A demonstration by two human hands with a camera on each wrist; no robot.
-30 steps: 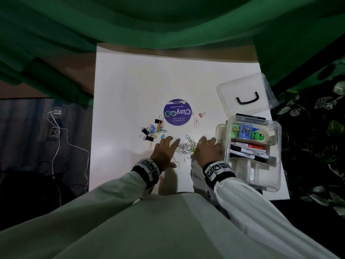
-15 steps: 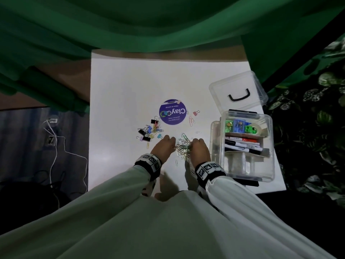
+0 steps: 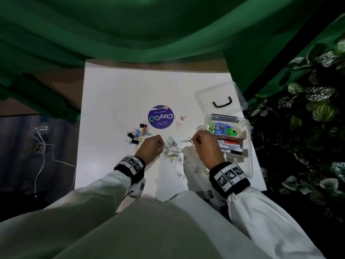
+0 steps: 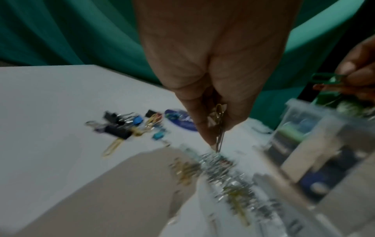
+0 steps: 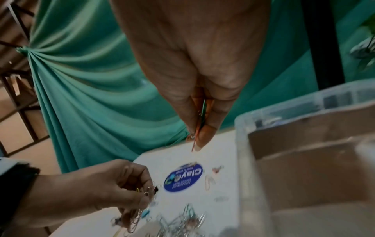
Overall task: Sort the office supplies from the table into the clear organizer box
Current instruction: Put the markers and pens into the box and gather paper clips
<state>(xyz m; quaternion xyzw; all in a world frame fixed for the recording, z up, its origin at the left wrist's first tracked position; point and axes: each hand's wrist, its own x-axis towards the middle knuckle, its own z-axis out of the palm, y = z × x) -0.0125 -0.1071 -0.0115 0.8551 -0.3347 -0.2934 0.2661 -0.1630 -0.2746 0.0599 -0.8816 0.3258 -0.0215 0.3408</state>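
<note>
1. The left hand (image 3: 152,146) pinches a few paper clips in its grip, just above the clip pile (image 3: 172,150) on the white worktop (image 3: 115,94).
2. The right hand (image 3: 206,144) pinches clips too, lifted beside the clear box (image 3: 249,146).
3. The box stands open at the worktop's right edge, with markers (image 3: 230,145) inside; the right hand covers its near-left part.
4. Binder clips (image 3: 137,134) lie left of the pile, near a purple sticker (image 3: 161,117).
5. Green cloth (image 3: 149,30) hangs behind.
6. Both wrist views are blurred.
</note>
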